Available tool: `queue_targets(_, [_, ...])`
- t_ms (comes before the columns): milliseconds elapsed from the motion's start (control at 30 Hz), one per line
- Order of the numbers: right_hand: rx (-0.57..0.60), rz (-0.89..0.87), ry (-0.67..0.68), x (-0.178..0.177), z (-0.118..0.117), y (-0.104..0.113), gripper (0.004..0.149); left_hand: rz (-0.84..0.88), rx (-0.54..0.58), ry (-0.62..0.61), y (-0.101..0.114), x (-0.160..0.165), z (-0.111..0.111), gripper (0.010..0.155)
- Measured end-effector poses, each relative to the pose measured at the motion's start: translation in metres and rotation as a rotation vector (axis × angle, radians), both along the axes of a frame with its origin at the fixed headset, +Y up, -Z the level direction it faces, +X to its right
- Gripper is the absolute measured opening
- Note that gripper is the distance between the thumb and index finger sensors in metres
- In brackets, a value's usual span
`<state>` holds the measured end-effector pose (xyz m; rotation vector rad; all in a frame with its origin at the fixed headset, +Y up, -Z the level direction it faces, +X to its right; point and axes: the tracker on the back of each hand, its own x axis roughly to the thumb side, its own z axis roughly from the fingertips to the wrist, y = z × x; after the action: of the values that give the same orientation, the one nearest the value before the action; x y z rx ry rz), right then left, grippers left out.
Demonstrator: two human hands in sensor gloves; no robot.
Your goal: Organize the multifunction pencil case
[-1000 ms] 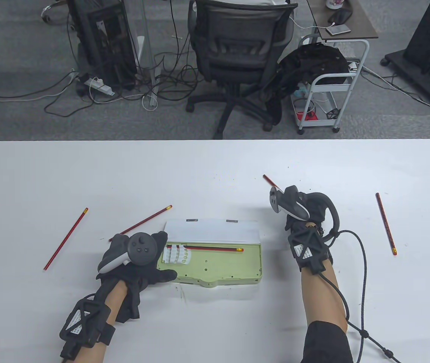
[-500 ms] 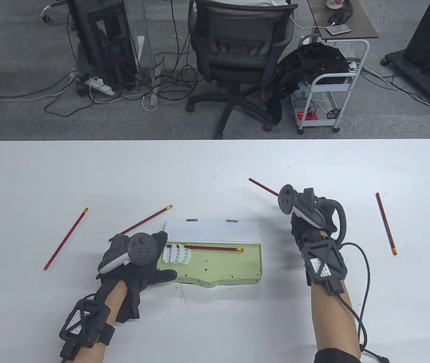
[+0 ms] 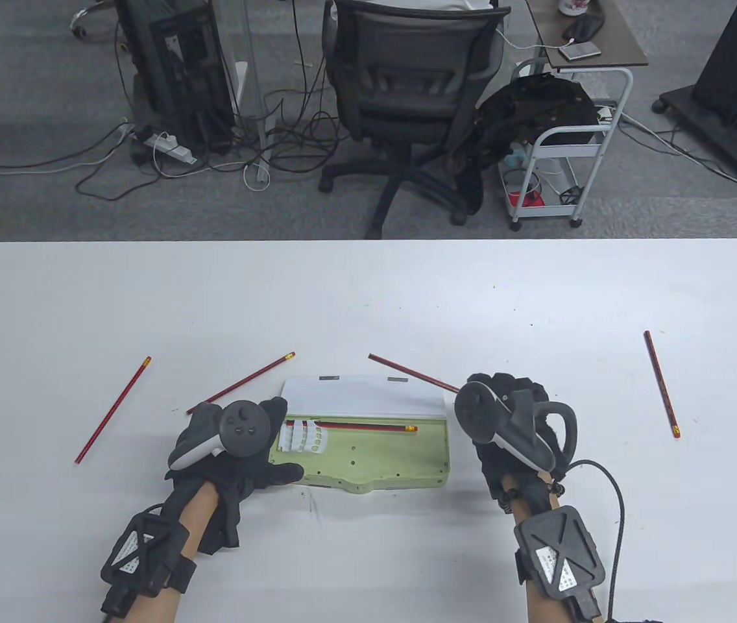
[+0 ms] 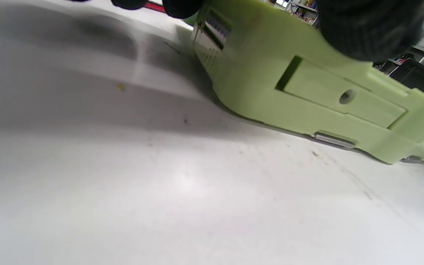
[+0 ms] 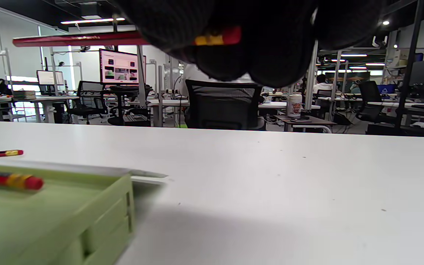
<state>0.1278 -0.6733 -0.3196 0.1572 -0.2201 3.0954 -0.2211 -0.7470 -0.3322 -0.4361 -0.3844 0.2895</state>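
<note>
Centrally, pencil case (image 3: 368, 454) lies between both hands.

A pale green pencil case (image 3: 375, 454) lay open on the tabletop, its white lid (image 3: 362, 397) folded back. One red pencil (image 3: 359, 427) lay inside along the far edge. Another red pencil (image 3: 410, 372) slanted above the lid, off the tabletop. Three more (image 3: 112, 410) (image 3: 242, 383) (image 3: 661, 384) lay scattered around it.
</note>
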Motion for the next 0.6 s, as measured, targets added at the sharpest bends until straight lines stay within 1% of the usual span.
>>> queue_targets(133, [0.025,0.05,0.048,-0.014,0.009,-0.006,0.043,0.015,0.001,-0.001,-0.001,-0.001,0.0,0.109])
queue_targets(333, [0.062,0.088,0.133,-0.031,0.016,-0.012,0.043,0.008,0.004,-0.001,-0.001,0.0,0.0,0.109])
queue_targets(600, [0.046,0.17,0.182,-0.044,0.018,-0.026,0.043,0.008,0.005,0.0,-0.001,0.0,0.0,0.109])
